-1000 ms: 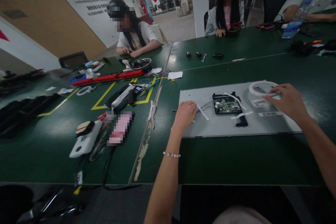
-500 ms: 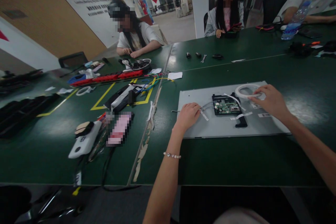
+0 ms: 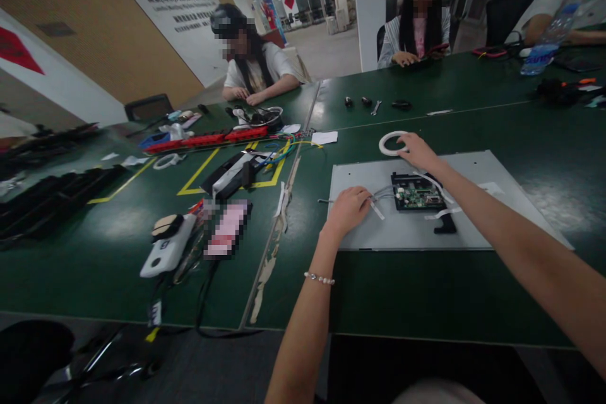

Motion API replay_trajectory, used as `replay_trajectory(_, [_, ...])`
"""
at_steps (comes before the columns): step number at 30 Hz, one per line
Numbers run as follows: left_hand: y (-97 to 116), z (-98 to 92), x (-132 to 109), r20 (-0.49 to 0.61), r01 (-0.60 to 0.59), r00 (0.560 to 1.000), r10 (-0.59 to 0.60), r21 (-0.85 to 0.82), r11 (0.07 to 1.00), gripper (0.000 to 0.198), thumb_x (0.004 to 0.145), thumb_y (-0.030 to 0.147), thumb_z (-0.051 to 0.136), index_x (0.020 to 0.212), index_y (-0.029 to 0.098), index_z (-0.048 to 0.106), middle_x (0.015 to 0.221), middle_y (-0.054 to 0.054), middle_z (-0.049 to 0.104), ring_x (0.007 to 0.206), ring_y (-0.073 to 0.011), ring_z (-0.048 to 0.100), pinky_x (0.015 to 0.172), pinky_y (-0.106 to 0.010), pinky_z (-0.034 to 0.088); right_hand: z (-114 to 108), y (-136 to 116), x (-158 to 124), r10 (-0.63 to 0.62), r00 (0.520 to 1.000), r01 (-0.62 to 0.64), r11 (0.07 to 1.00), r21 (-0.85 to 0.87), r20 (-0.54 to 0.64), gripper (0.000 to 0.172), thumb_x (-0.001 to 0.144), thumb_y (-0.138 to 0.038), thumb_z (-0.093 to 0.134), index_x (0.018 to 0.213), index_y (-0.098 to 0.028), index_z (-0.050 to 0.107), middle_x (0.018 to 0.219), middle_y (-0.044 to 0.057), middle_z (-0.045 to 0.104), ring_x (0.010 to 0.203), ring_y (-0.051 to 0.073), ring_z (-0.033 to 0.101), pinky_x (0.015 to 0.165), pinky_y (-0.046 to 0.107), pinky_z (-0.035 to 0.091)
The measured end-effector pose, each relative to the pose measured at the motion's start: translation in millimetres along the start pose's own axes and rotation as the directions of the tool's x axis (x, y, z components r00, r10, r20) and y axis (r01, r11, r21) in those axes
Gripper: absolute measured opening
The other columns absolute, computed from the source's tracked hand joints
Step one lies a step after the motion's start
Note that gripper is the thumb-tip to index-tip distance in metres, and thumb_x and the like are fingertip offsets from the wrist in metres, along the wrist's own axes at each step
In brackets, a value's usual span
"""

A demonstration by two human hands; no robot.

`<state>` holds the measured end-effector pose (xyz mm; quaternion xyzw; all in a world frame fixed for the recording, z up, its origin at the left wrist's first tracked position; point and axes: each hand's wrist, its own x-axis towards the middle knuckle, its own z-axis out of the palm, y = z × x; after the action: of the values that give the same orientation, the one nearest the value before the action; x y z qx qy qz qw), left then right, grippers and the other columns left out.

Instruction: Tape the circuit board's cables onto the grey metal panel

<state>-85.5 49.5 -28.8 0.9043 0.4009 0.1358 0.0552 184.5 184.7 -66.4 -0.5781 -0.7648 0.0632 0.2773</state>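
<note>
A light grey flat panel (image 3: 364, 227) lies on the green table, carrying a green circuit board (image 3: 416, 194) in a black frame. White tape strips (image 3: 442, 212) cross the frame's edges. My left hand (image 3: 350, 207) rests on the panel's left part, fingers closed over thin grey cables (image 3: 382, 192) that run to the board; a cable end pokes out on its other side. My right hand (image 3: 419, 150) pinches a roll of white tape (image 3: 387, 144) by its right rim, at the panel's back edge. Whether the roll touches the table I cannot tell.
Left of the panel lie a pink-screened phone (image 3: 228, 227), a white device (image 3: 168, 249) and a black-and-white pouch (image 3: 231, 173). A red power strip (image 3: 208, 139) stretches behind them. A small wrench (image 3: 376, 107) and a water bottle (image 3: 549, 44) are farther back. Several people sit across the table.
My right hand has carried the tape roll left and away from me, from above the panel's right part to its back edge. My left hand stays on the cables. The view has shifted slightly.
</note>
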Motion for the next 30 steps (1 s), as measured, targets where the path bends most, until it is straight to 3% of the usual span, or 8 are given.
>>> replay_trajectory(3, [0,-0.3,0,0.005,0.008,1.000,-0.008,-0.002,1.000,0.024,0.094,0.021,0.043,0.107,0.016,0.063,0.106,-0.008,0.064,0.102,-0.0196,0.058,0.093,-0.034,0.045,15,-2,1,-0.017,0.999,0.017,1.000,0.005,0.027,0.049,0.080,-0.011,0.048,0.129,-0.008,0.050,0.130,0.016,0.044,0.120,0.024,0.044,0.104,0.036,0.036])
replay_trajectory(6, [0,-0.5,-1,0.008,0.010,1.000,-0.010,-0.003,1.000,0.024,0.094,0.021,0.043,0.106,0.016,0.063,0.106,-0.008,0.064,0.102,-0.0198,0.058,0.093,-0.034,0.045,15,1,-4,0.020,1.000,-0.020,1.000,-0.005,0.006,0.053,0.081,-0.010,0.043,0.134,-0.007,0.046,0.132,0.018,0.043,0.119,0.024,0.045,0.102,0.038,0.038])
replay_trajectory(9, [0,-0.1,-1,0.002,0.006,1.000,-0.006,0.001,1.000,0.024,0.094,0.021,0.043,0.106,0.016,0.063,0.106,-0.008,0.064,0.102,-0.0200,0.058,0.093,-0.034,0.045,7,5,-8,0.037,0.999,-0.036,0.999,-0.015,0.030,0.042,0.083,-0.013,0.041,0.122,-0.007,0.056,0.120,0.018,0.054,0.111,0.024,0.051,0.099,0.038,0.039])
replay_trajectory(13, [-1,1.1,-1,-0.010,-0.008,1.000,0.008,0.001,1.000,0.024,0.094,0.021,0.042,0.106,0.016,0.062,0.106,-0.008,0.063,0.101,-0.0198,0.058,0.093,-0.034,0.045,6,5,-7,-0.021,0.989,0.022,1.000,-0.003,0.146,0.034,0.086,-0.014,0.039,0.107,-0.010,0.066,0.110,0.012,0.063,0.106,0.020,0.056,0.100,0.033,0.039])
replay_trajectory(18, [-2,2.2,-1,-0.006,-0.016,1.000,0.016,-0.005,1.000,0.023,0.093,0.021,0.043,0.105,0.016,0.062,0.105,-0.008,0.064,0.101,-0.0198,0.058,0.092,-0.033,0.045,19,0,-1,-0.043,0.975,0.044,0.999,0.004,0.219,0.051,0.087,-0.017,0.041,0.137,-0.012,0.048,0.136,0.009,0.048,0.123,0.021,0.048,0.106,0.034,0.037])
replay_trajectory(21, [-2,2.5,-1,-0.008,-0.012,1.000,0.012,-0.007,1.000,0.024,0.094,0.022,0.042,0.105,0.016,0.062,0.106,-0.008,0.064,0.101,-0.0196,0.058,0.092,-0.033,0.045,21,-1,-1,-0.045,0.974,0.045,0.999,0.006,0.222,0.053,0.086,-0.018,0.042,0.140,-0.015,0.045,0.141,0.007,0.042,0.129,0.021,0.041,0.110,0.036,0.033])
replay_trajectory(26, [-1,2.8,-1,0.000,-0.009,1.000,0.009,0.005,1.000,0.025,0.095,0.024,0.041,0.105,0.016,0.063,0.105,-0.008,0.064,0.101,-0.0197,0.058,0.092,-0.033,0.045,6,5,-21,-0.049,0.974,0.049,0.999,0.008,0.222,0.043,0.089,-0.022,0.037,0.126,-0.014,0.057,0.126,0.008,0.057,0.118,0.021,0.052,0.105,0.035,0.038])
replay_trajectory(30, [0,0.8,-1,0.002,-0.015,1.000,0.015,0.023,1.000,0.027,0.096,0.025,0.039,0.104,0.015,0.063,0.104,-0.008,0.064,0.100,-0.0197,0.058,0.092,-0.033,0.045,-17,25,-50,-0.036,0.977,0.038,0.999,-0.003,0.211,0.042,0.091,-0.034,0.038,0.122,-0.015,0.059,0.122,0.008,0.059,0.114,0.022,0.053,0.102,0.035,0.040])
